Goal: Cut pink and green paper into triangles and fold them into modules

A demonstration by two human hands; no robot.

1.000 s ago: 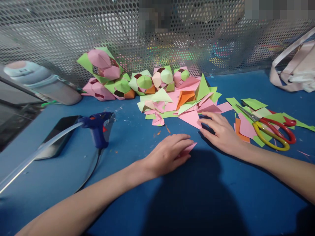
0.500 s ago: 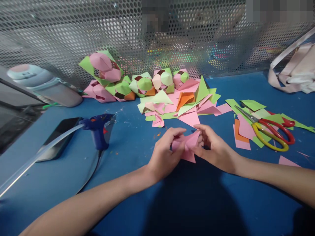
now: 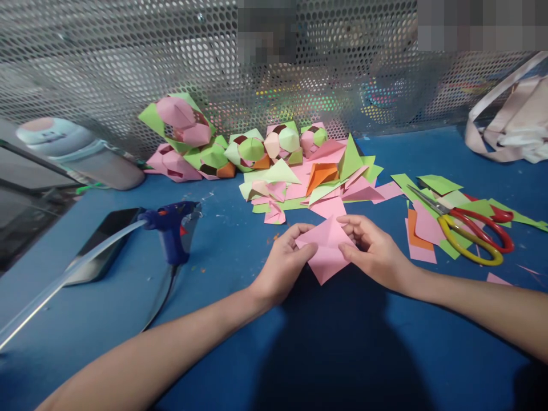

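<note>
A square of pink paper (image 3: 327, 251), turned corner-up like a diamond and marked with fold lines, is stretched between my two hands above the blue table (image 3: 214, 354). My left hand (image 3: 285, 260) pinches its left corner, thumb on top and fingers behind. On the opposite corner my right hand (image 3: 374, 251) closes in the same way. Just beyond the square lies a heap of folded and cut paper (image 3: 299, 188) in pink, green and orange.
Left are a blue glue gun (image 3: 171, 228) with a long clear stick, a phone (image 3: 107, 242) and a bottle (image 3: 81, 154). Paper ornaments (image 3: 209, 157) line the perforated metal panel (image 3: 128, 63). Scissors (image 3: 471, 228) lie on scraps at right, with a pale bag (image 3: 514, 120) behind.
My right hand came back from the paper heap to join the left. The folded pink paper under my left hand was lifted and opened out into a flat square, now gripped by both hands.
</note>
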